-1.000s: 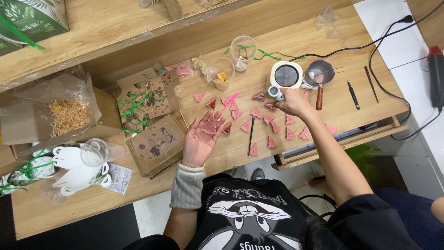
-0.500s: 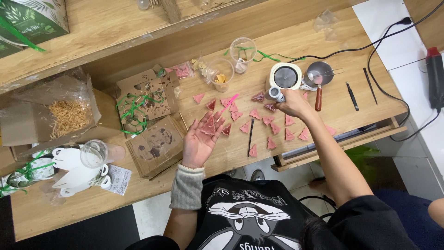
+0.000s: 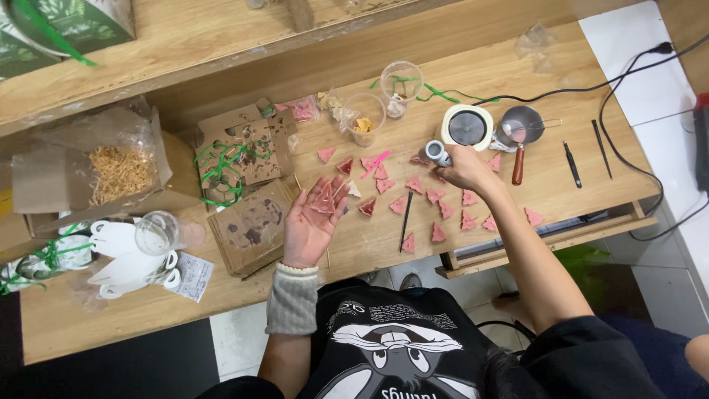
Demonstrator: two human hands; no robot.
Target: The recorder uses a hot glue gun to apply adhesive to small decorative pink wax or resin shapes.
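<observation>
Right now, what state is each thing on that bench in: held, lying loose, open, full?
Left hand: palm up, cupping pink triangles.
Right hand: closed on small white cylinder.
Pink triangle pieces: scattered loose across the wooden bench.
Small metal pan: upright, unheld.
Clear cup: upright, open, holding yellowish bits.
Cardboard box: open, with straw-like filler inside.
Black cable: lying slack.

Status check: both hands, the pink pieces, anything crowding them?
Left hand open, palm up, pink triangle pieces on it. Right hand gripping small grey cylinder. Black stick lies among the scattered triangles.
</observation>
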